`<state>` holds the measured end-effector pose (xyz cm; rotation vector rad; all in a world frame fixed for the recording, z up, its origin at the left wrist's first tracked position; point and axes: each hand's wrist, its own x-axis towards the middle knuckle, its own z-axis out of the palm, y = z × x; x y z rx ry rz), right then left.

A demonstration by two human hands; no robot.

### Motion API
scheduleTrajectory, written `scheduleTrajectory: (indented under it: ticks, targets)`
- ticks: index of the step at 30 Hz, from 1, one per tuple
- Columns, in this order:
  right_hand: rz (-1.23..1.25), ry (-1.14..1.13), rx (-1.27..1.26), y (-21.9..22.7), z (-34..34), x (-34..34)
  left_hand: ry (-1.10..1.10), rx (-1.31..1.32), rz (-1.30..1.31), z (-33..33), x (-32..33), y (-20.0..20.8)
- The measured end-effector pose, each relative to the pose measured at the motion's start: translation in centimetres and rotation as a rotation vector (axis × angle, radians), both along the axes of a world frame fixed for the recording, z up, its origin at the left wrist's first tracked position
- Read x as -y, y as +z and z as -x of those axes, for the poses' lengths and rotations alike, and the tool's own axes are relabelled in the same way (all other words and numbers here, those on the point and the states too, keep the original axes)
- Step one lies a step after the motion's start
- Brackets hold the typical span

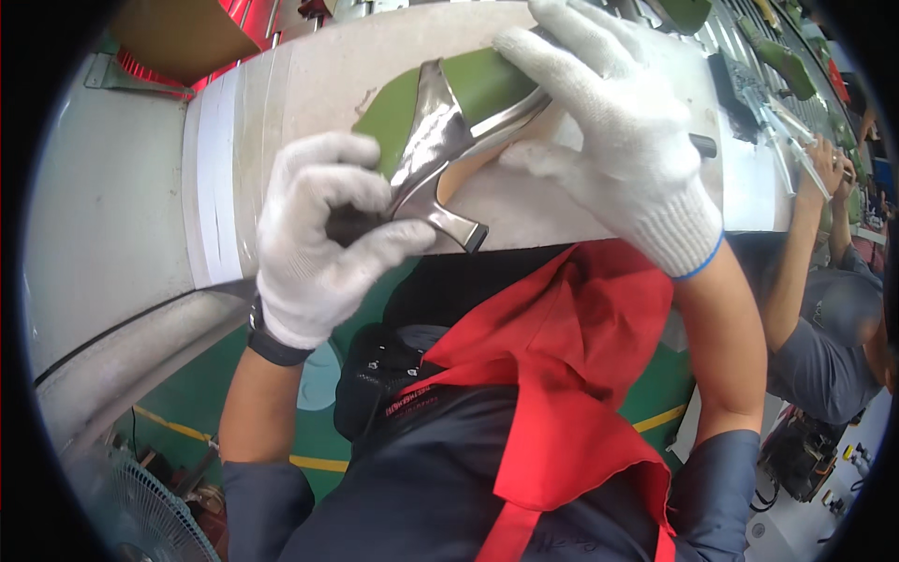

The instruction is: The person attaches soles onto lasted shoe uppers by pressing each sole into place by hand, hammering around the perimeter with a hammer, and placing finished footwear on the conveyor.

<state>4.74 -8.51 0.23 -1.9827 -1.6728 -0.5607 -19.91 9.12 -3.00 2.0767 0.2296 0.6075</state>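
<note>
A metallic silver high-heeled shoe (438, 126) on a green shoe last (386, 112) lies tilted between my gloved hands at the worktable's near edge. Its slim heel, tipped in black, points down toward me. My left hand (318, 220) is curled round the back of the shoe, with the thumb against the heel. Across the toe end reaches my right hand (609, 122), its fingers on the far side and its thumb on the near side. The palm hides the toe and much of that grip. Both gloves are white knit.
The pale worktable (300, 84) bears white strips on its left. Several green lasts, one of them here (782, 61), sit on a rack at the far right. Beside it, another person's hands (824, 169) are near clear thin tubes. A fan (140, 510) stands lower left.
</note>
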Motion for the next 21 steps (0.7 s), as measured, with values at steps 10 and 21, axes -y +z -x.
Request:
scheduleTrajectory:
  ticks: [10, 21]
  targets:
    - [-0.101, 0.362, 0.024, -0.7, -0.4, -1.6, -0.025, -0.161, 0.094, -4.3, -0.2, 2.4]
    - [-0.043, 0.261, -0.237, -1.4, 1.9, -1.4, -0.041, -0.037, -0.053, -5.2, 1.1, 1.5]
